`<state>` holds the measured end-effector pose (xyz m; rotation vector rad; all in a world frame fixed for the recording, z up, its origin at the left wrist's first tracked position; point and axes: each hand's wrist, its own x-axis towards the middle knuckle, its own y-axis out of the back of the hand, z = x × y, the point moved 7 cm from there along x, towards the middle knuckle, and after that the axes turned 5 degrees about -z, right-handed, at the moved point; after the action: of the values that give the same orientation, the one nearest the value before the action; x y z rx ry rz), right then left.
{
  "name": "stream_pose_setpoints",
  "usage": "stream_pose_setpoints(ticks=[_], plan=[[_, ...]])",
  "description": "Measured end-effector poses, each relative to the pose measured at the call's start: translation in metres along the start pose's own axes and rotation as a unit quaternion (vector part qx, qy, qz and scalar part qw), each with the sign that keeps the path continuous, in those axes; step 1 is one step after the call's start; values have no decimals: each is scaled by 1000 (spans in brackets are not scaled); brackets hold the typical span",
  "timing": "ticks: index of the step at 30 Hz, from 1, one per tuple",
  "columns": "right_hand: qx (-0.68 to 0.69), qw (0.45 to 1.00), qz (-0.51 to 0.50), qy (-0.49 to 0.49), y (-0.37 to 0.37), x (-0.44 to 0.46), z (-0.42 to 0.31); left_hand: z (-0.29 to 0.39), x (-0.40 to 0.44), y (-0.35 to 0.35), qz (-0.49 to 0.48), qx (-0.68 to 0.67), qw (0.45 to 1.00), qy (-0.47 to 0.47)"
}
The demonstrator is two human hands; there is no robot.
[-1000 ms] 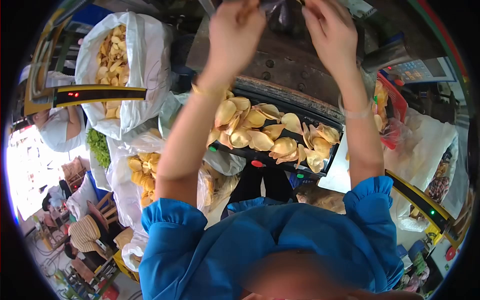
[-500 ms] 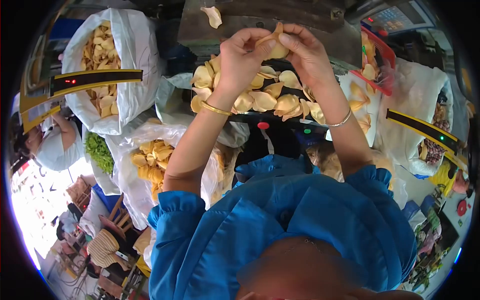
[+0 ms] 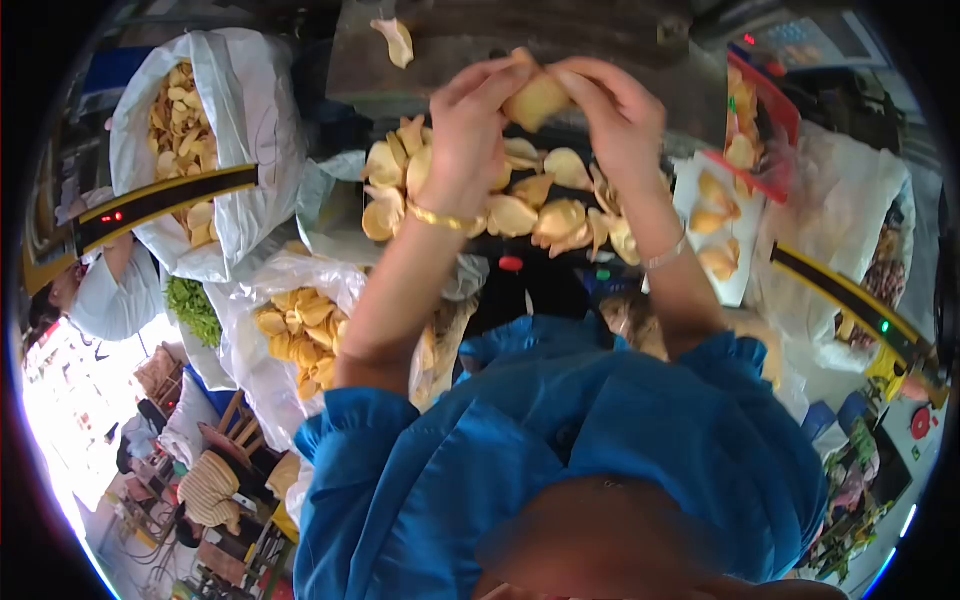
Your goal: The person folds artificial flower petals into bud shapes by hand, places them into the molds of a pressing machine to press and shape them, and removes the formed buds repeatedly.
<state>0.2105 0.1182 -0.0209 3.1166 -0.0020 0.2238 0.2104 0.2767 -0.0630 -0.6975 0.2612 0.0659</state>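
Observation:
Between my left hand [image 3: 478, 120] and my right hand [image 3: 620, 115] is a pale yellow, petal-shaped piece [image 3: 537, 102]. The fingers of both hands pinch it at its upper edges, above a black tray [image 3: 572, 190] that holds several similar curved pieces [image 3: 511, 215]. One loose pale piece [image 3: 396, 43] lies on the dark metal surface [image 3: 600, 30] beyond my left hand. On the white board [image 3: 730, 270] right of my right wrist lie several more pieces [image 3: 718, 258].
White sacks of yellow pieces stand at the left [image 3: 262, 130] and lower left [image 3: 255, 375]. A red basket [image 3: 780, 130], a keypad device [image 3: 810, 50] and a white sack [image 3: 830, 210] are at the right. Another person [image 3: 112, 300] is at the far left.
Both hands have come back from the far edge of the metal surface toward the tray, and now hold a piece between them. The view has shifted, showing the loose piece and the white board.

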Motion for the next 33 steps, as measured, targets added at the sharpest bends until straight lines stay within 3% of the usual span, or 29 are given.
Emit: stream_pose_setpoints(ticks=[1,2,4,7,9,11,14,20,25,29,33], plan=[[156,987,36,-24,8,-3,-1,1,1,5,41,-82,996,-12],[160,987,28,-13,21,3,-6,12,10,10,37,-81,996,-25],[306,950,-62,12,40,15,-17,41,19,33,58,-66,996,-1],[93,989,-87,-70,10,65,-22,80,64,10,7,32,999,6],[-60,995,-69,51,-11,114,-30,109,93,-17,-27,182,981,-59],[-3,998,-68,-19,-28,139,-20,118,113,-38,-36,207,977,-45],[13,999,-36,-11,-38,155,-8,114,142,-56,-40,271,961,25],[37,998,-38,-27,-44,167,6,95,180,-45,-109,241,963,50],[-139,987,-71,-48,-45,171,-5,97,165,-61,-96,259,958,82],[-236,964,-113,43,-47,175,-7,100,171,-92,-394,359,842,-80],[-294,924,-222,104,-62,243,98,108,168,-84,-285,401,869,-59]])
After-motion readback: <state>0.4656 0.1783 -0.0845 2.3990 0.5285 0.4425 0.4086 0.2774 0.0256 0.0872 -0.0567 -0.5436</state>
